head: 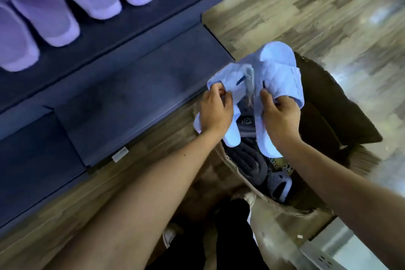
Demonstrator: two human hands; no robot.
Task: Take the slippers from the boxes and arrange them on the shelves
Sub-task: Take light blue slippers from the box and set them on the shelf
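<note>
Head view: a person leans over an open brown cardboard box (328,98) that stands on a wood-pattern floor (306,6), just beside a dark stepped shelf (135,85).
Left hand (215,108): its fingers are curled and pinch the strap edge of the first pale blue quilted fabric slipper (231,82). The back of the hand faces the camera and covers the middle of this slipper.
Right hand (281,116): it grips the second pale blue quilted fabric slipper (274,66) at its side, with the thumb on the strap and the other fingers curled round the edge.
Place of the blue pair: both slippers are in the air above the open box, side by side and touching near the middle. The second one reaches further from the person. A small grey piece sits between them, too blurred to tell what it is.
Inside the box: dark grey fluffy slippers (247,160) lie under the held pair, and one more grey slipper (278,184) lies nearer to the person.
Upper step of the shelf: pale purple soft slippers (43,9) lie in a row, close together.
Lower step of the shelf: a small white label (119,154) sits on its front edge.
</note>
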